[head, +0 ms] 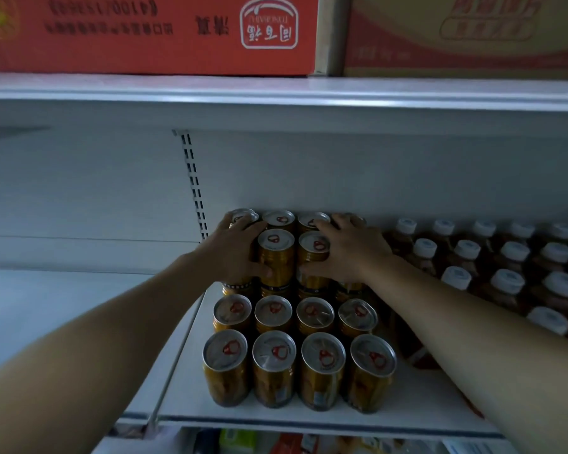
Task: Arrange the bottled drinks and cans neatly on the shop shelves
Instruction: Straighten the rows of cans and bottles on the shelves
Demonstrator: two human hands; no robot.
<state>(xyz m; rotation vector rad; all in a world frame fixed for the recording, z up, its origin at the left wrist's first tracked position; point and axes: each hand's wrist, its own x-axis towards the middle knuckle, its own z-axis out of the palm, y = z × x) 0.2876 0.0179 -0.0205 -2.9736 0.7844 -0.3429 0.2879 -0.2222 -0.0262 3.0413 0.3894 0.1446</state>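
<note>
Head view: left hand and right hand, fingers spread, clasping stacked cans; squaring rear block. Next: level push back, bottles undisturbed.

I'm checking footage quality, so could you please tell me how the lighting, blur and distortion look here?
Head view: dim and bluish, cans under both hands legible; red box above slightly blurred; bottles at right dark; shelf edge bows from wide-angle distortion.
</note>
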